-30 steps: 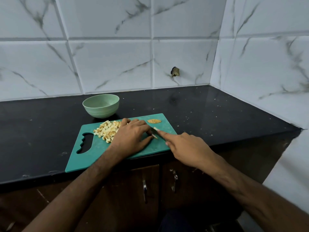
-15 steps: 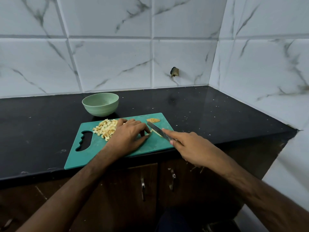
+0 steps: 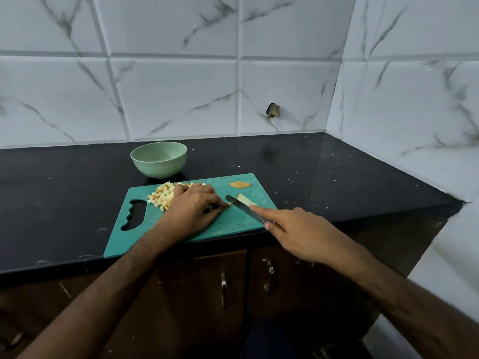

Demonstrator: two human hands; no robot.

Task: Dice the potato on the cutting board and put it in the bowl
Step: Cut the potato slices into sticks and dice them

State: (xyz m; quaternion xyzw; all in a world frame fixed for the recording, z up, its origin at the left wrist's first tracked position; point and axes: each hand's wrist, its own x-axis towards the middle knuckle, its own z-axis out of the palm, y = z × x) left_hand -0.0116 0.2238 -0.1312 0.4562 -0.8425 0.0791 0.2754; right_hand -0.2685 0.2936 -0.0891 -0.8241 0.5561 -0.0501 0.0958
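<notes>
Green cutting board hangs a bit over the desk edge, so pressing hard near that corner could tip it. Your left hand pinches a small potato bit right beside the knife your right hand grips, so a slip could nick those fingertips. Most dice are piled by the bowl, with one slice still uncut.

Single head view, looking forward and down, close over counter edge.
</notes>
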